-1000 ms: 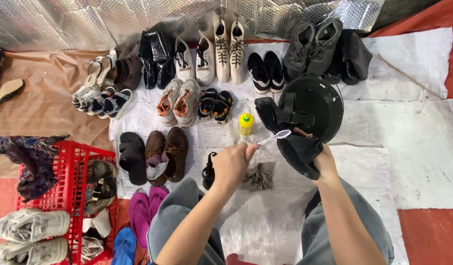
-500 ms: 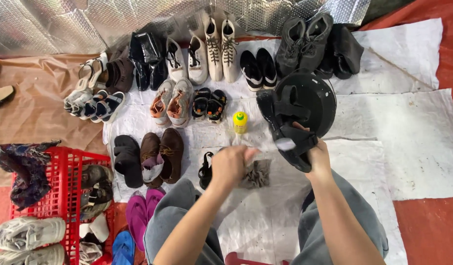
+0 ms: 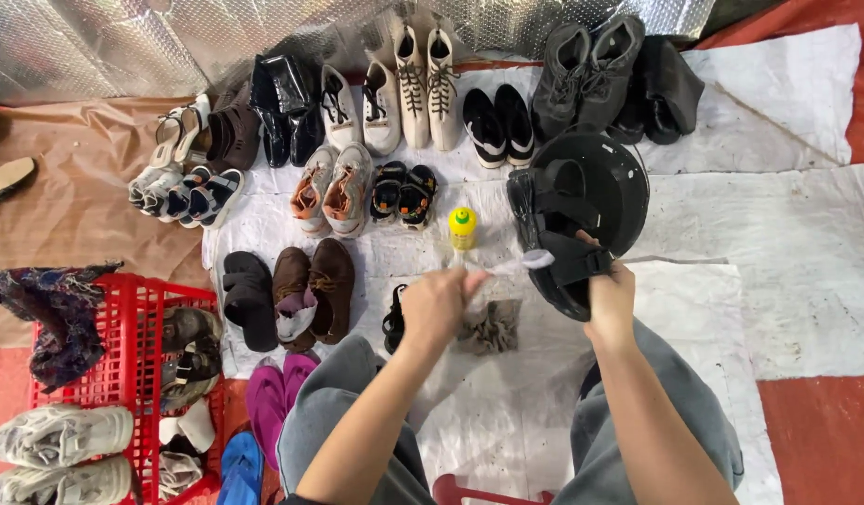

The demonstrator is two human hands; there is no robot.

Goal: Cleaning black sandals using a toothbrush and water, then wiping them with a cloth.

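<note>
head view: at the far left a red crate (image 3: pixel 123 365) of worn shoes is seen, then brown shoes (image 3: pixel 312 290) on the white sheet (image 3: pixel 778 299). the left hand (image 3: pixel 439 304) is closed on a small brush (image 3: pixel 516 264), its head laid against a black shoe (image 3: pixel 558 248) gripped by the closed right hand (image 3: pixel 612 301), with a yellow bottle (image 3: pixel 463 227) just beyond. scrubbing is judged under way; steady strokes along the shoe are called for next.

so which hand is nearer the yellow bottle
Left. The left hand holds a toothbrush just below the yellow bottle; the right hand is further right, gripping the black helmet.
</note>
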